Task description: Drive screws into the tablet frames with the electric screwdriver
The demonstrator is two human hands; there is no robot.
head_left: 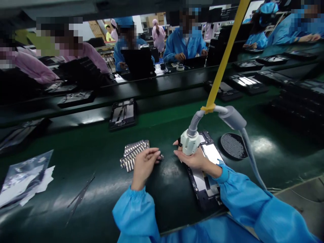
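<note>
My left hand (144,165) is closed in a pinch on a small dark circuit board (161,157), mostly hidden by the fingertips. Just behind and left of it lie several small boards with pale metallic strips (131,157), set in overlapping rows. My right hand (193,160) is wrapped round a pale corded electric screwdriver (189,141), seen from its top end; the tip is out of sight. Under that hand lies an opened tablet (211,153), with silver plates and a black frame. Beside the tablet is a round dark dish (233,145) full of tiny grey pieces.
A yellow strap (225,57) holds up the grey cable (249,155). Tweezers (81,195) and a clear plastic bag (25,177) lie left. Another opened tablet (123,113) sits farther back. Dark trays (298,111) are stacked right. Co-workers sit across the line.
</note>
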